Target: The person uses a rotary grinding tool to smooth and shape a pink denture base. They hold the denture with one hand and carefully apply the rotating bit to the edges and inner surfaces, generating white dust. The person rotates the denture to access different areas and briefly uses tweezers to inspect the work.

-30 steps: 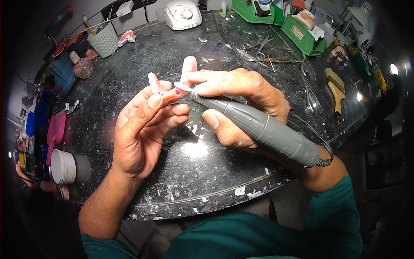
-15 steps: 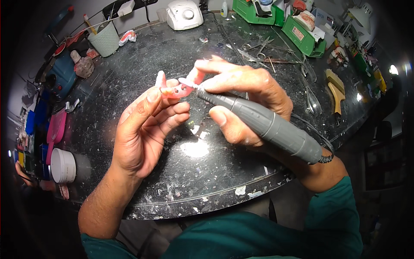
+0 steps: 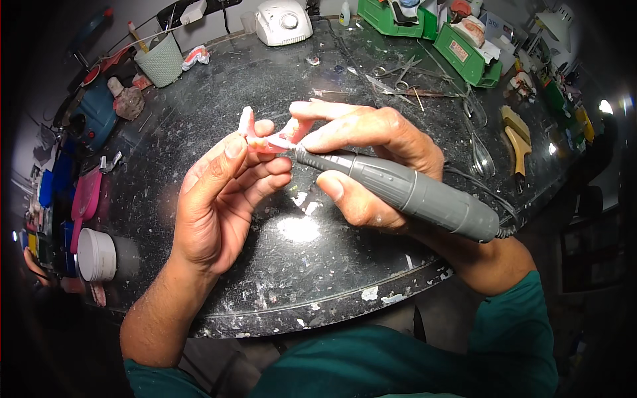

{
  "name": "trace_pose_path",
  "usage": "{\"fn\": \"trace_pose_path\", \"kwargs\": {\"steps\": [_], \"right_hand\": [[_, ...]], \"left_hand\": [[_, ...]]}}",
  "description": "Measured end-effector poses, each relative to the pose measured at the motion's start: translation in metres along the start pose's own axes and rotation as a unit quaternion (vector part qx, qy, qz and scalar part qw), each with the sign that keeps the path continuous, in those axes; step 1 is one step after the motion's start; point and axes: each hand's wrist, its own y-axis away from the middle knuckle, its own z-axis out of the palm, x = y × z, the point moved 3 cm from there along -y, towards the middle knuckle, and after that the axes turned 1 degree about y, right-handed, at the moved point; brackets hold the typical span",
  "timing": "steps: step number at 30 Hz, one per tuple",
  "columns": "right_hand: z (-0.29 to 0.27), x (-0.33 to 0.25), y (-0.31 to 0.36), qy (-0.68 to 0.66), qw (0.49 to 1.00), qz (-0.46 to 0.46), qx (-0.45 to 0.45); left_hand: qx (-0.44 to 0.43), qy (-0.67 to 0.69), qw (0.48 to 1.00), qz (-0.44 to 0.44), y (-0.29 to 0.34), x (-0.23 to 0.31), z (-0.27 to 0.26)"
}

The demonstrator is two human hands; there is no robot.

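Note:
A small pink denture (image 3: 261,146) is pinched between the thumb and fingers of my left hand (image 3: 215,205), above the middle of the bench. My right hand (image 3: 391,142) is wrapped round a grey rotary handpiece (image 3: 411,191), which slants from upper left to lower right. Its pale grinding tip (image 3: 279,142) lies against the denture or just in front of it; contact is hard to tell. The outstretched fingers of my right hand reach to the denture's right end. My left fingers partly hide the denture's left side.
A white control box (image 3: 284,23) stands at the back of the dark bench (image 3: 265,292). Green bins (image 3: 464,56), scattered metal tools (image 3: 405,83) and a brush (image 3: 516,139) lie to the right. At left are a white tub (image 3: 97,255), a pink dustpan-like piece (image 3: 86,196) and a textured cup (image 3: 160,60).
The handpiece has tilted flatter, and its tip has moved left and down across the denture. My right hand shifted slightly left; my left hand has barely moved.

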Motion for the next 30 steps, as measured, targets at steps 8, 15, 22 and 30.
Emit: {"fn": "trace_pose_path", "kwargs": {"steps": [8, 15, 22, 30], "right_hand": [[-0.0004, 0.0024, 0.0004, -0.011, 1.0, -0.011, -0.012], [-0.0065, 0.0031, -0.0017, 0.005, 0.995, -0.053, -0.086], [-0.004, 0.0015, -0.0008, 0.001, 0.997, -0.032, -0.065], [-0.0025, -0.0008, -0.0015, -0.008, 0.998, -0.026, -0.049]], "left_hand": [[-0.008, 0.004, 1.0, -0.005, -0.0004, 0.0008, 0.0016], [-0.009, -0.005, 1.0, -0.003, -0.0007, 0.0005, -0.0005], [-0.006, -0.006, 1.0, 0.0, -0.0007, 0.0, 0.001], [-0.001, -0.017, 1.0, 0.012, 0.0003, 0.0018, 0.006]]}}
